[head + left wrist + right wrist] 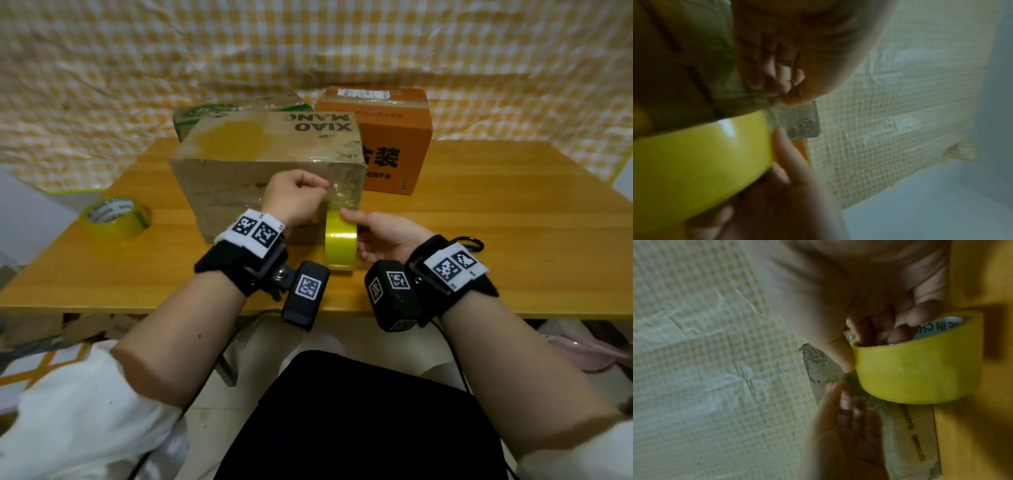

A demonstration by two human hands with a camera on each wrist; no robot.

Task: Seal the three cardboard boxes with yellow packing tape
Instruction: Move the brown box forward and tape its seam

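Observation:
A brown box marked XIAO MANG (260, 154) stands at the table's middle, with old clear tape on its right corner. My right hand (354, 236) grips the yellow tape roll (340, 245) upright on the table against the box's near face, fingers inside the core (890, 331). My left hand (320, 187) is curled and pinches the pulled-out tape end (337, 200) against that face, just above the roll (701, 159). An orange box (383, 137) and a green-printed box (233, 108) stand behind.
A second yellow tape roll (116, 217) lies flat on the wooden table (496, 222) at the left. A black loop-shaped object (471, 244) shows behind my right wrist. A checked yellow sheet (308, 44) hangs behind the table.

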